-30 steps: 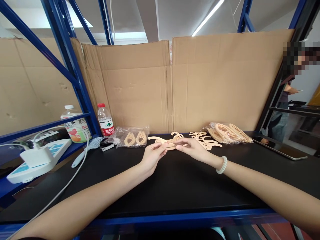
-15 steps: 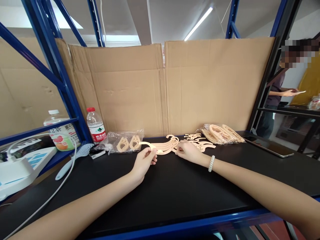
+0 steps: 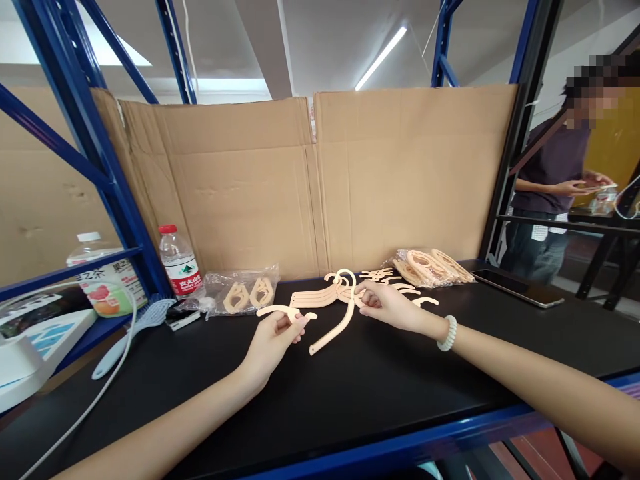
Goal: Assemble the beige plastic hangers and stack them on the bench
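Between the fingertips of my left hand (image 3: pixel 270 343) is a curved peach-coloured plastic hanger arm (image 3: pixel 273 309), held just above the black tabletop. My right hand (image 3: pixel 387 305) grips a peach plastic hanger (image 3: pixel 336 333) near the base of its hook, with one long arm slanting down to the left. Another arm end shows to the right of this hand; part of the hanger is hidden behind the fingers. A stack of similar hangers (image 3: pixel 313 297) lies behind it. Small loose peach pieces (image 3: pixel 377 274) lie beyond my right hand, partly covered by it.
Clear bags of peach parts lie at left (image 3: pixel 245 293) and right (image 3: pixel 433 267). A red-capped water bottle (image 3: pixel 183 267), hairbrush (image 3: pixel 133 333) and white cable (image 3: pixel 90 420) are on the left, a phone (image 3: pixel 517 288) on the right. Cardboard (image 3: pixel 415 173) stands behind. A person (image 3: pixel 550 167) stands beyond the rack.
My right hand has lifted a hanger from the stack and brought it closer to me. My left hand has come slightly closer, still pinching the hanger arm. The view has shifted.
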A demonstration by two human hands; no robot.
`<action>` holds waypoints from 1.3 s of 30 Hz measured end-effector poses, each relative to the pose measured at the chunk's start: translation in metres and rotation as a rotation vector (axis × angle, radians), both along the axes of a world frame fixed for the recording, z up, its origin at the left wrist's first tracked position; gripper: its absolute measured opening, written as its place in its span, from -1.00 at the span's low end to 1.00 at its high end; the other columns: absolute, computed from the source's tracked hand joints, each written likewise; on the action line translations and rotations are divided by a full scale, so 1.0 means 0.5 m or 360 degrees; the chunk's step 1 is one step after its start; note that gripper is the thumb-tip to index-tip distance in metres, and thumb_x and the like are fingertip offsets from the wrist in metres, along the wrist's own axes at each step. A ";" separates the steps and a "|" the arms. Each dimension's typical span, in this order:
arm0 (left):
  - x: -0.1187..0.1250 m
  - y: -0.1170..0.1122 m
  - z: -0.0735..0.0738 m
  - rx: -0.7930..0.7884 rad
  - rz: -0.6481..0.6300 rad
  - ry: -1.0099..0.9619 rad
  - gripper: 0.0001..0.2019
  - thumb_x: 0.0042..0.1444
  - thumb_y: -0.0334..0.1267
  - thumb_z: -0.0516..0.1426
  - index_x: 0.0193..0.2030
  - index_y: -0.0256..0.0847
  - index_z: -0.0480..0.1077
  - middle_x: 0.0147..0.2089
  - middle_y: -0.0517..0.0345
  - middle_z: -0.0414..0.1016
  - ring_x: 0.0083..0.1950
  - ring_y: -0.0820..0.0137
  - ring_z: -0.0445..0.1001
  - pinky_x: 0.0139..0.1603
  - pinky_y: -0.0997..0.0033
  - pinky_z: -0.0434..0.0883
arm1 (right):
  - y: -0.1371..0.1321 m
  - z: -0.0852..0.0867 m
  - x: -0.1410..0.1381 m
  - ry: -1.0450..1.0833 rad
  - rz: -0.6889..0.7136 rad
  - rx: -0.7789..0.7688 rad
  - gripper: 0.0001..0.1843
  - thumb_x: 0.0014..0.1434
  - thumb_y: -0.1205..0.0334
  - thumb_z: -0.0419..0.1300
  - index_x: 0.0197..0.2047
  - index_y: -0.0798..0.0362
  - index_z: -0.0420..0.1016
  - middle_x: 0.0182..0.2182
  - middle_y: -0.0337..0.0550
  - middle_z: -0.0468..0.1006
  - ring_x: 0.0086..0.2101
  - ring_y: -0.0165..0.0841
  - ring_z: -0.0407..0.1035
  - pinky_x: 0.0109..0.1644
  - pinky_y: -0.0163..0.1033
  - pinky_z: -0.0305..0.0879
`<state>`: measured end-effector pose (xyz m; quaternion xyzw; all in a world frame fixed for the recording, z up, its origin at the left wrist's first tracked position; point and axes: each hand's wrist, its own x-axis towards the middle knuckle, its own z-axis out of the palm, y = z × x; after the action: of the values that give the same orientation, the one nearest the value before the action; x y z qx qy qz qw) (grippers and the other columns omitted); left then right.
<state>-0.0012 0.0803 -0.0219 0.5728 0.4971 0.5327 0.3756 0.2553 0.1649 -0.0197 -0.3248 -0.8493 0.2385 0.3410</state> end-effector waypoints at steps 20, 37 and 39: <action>-0.005 0.002 -0.006 -0.0145 -0.0303 -0.0698 -0.73 -0.07 -0.17 0.37 -0.45 -0.29 0.41 -0.39 0.24 0.37 -0.37 0.61 0.29 -0.25 0.59 0.31 | -0.042 0.023 0.019 0.0295 0.0047 -0.0116 -0.71 0.22 -0.02 0.16 -0.35 0.03 0.29 -0.45 -0.22 0.39 -0.46 -0.38 0.31 -0.39 -0.25 0.29; -0.003 -0.004 0.007 -0.0208 -0.0301 -0.0747 -0.71 -0.12 -0.30 0.40 -0.29 -0.28 0.43 -0.27 0.07 0.54 -0.20 0.45 0.48 -0.04 0.45 0.42 | -0.048 0.024 0.026 0.0235 0.0124 -0.0102 -0.69 0.22 -0.03 0.17 -0.30 0.06 0.48 -0.32 -0.10 0.50 -0.48 -0.41 0.26 -0.42 -0.25 0.26; -0.004 -0.003 0.009 -0.0168 -0.0345 -0.0705 -0.75 -0.09 -0.27 0.38 -0.33 -0.29 0.44 -0.26 0.06 0.53 -0.24 0.50 0.44 -0.11 0.50 0.41 | -0.050 0.026 0.026 0.0264 0.0111 -0.0101 -0.70 0.22 -0.03 0.17 -0.22 0.05 0.48 -0.36 -0.13 0.49 -0.47 -0.40 0.27 -0.42 -0.25 0.27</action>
<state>-0.0032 0.0789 -0.0176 0.4716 0.3655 0.5751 0.5598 0.2685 0.1398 -0.0070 -0.2850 -0.8210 0.3030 0.3911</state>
